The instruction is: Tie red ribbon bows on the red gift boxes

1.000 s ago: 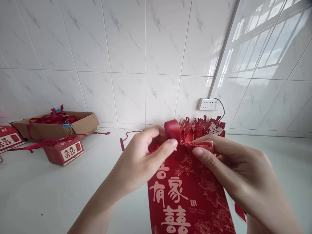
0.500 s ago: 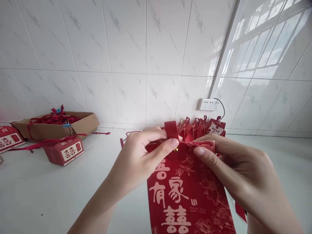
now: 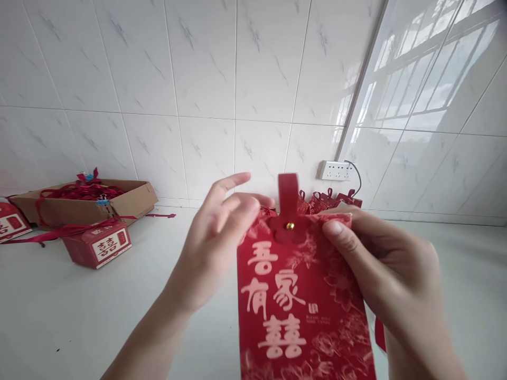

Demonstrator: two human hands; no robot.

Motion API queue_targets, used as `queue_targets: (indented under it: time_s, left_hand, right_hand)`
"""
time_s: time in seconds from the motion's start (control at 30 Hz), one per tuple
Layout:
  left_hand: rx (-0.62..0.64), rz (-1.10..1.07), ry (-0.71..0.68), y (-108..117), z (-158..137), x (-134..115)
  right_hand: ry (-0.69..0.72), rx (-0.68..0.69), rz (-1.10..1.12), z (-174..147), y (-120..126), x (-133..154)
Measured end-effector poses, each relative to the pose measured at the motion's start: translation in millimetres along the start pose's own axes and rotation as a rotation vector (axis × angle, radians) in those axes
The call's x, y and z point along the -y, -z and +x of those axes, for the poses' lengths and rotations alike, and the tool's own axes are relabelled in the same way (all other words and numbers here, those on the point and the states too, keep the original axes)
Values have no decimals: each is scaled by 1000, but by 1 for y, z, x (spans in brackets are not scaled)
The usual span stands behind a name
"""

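Above the table (image 3: 99, 311), right grip (image 3: 388, 258) pinches a red “吾家有囍” package (image 3: 304, 301), left grip (image 3: 219, 237) loose.

Soft, cool daylight, moderately bright. Barred-window reflection (image 3: 433, 74) glaring on glossy wall tiles (image 3: 206, 68) at upper right; far corner dark. Gold stud (image 3: 290, 226) catching small highlight. Left fingers (image 3: 244, 214) slightly smeared by motion; fine print on red packet (image 3: 317, 279) soft. Pale surface (image 3: 467, 301) evenly lit, shadows faint. Wide-angle stretch toward edges, verticals splaying outward.
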State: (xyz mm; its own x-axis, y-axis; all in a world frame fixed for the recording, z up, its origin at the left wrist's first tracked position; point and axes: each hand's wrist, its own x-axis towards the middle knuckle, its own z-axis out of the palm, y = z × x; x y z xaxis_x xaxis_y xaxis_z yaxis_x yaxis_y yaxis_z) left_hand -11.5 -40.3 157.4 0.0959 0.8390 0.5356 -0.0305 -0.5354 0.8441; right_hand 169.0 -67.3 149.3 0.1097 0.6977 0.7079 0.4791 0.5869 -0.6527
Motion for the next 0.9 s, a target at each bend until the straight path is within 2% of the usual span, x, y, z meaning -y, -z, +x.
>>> queue_targets:
  time_s: [0.1,0.2,0.27,0.33,0.43,0.53,0.63,0.7,0.77,0.9]
  left_hand:
    - [49,-90,70,4,1,-3]
    - [177,-54,192,4,0,-8]
    - [224,-8,237,1,0,-11]
    - [216,26,235,-2,1,-12]
    - [117,16,207,-4,5,-5]
    - [-56,-52,163,-1,12,8]
    - [-237,-138,139,3,20,17]
    - [-291,-187,151,6,25,20]
    - [-251,-241,207,8,29,22]
    - [-44,-393,377,10,31,26]
  right_hand:
    - [-18,-144,38,5,-1,-6]
    - [-37,-224,65,11,-2,-15]
    - [-35,-238,69,15,-3,-22]
    - [-19,-234,68,19,-4,-28]
    - [45,-232,31,20,-6,-32]
    - [166,-177,-67,17,-4,-29]
    - [328,18,-104,9,0,-19]
    - [430,138,-104,5,3,-14]
    - [509,162,-135,2,4,-11]
    - [555,64,-192,1,3,-12]
